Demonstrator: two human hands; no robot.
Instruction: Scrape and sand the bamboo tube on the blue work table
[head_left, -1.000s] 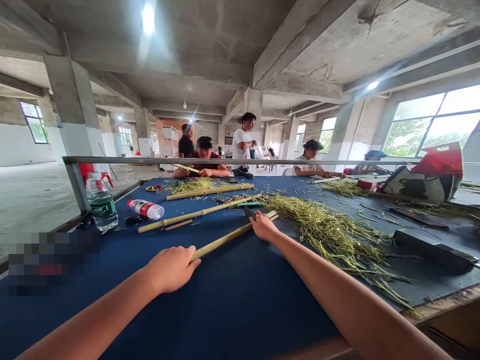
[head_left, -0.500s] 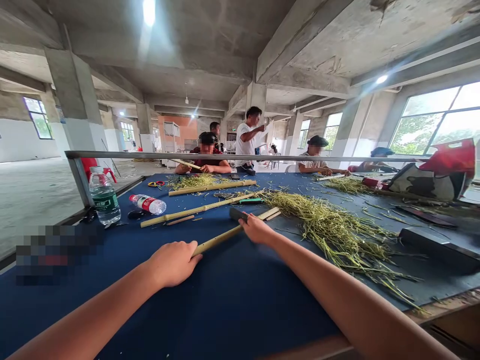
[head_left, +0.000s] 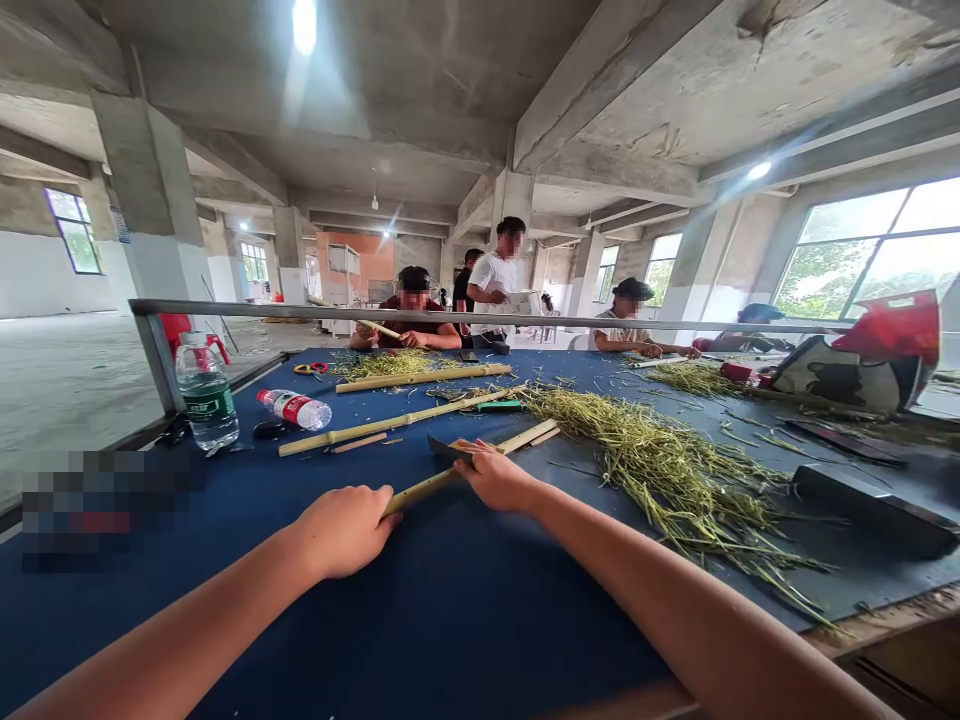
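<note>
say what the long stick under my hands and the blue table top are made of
The stick looks like bamboo: pale yellow-green, with a smooth, faintly glossy skin. The blue table top looks like matte cloth or rubber matting; no weave shows, so that stays unclear.

Blue table [head_left: 480,620], bamboo poles [head_left: 394,422], green stalks [head_left: 667,490]

A thin pale bamboo stalk [head_left: 421,489] lies slanted across the blue tabletop [head_left: 480,610], with a dark flat blade [head_left: 448,449] resting against its upper half.
</note>
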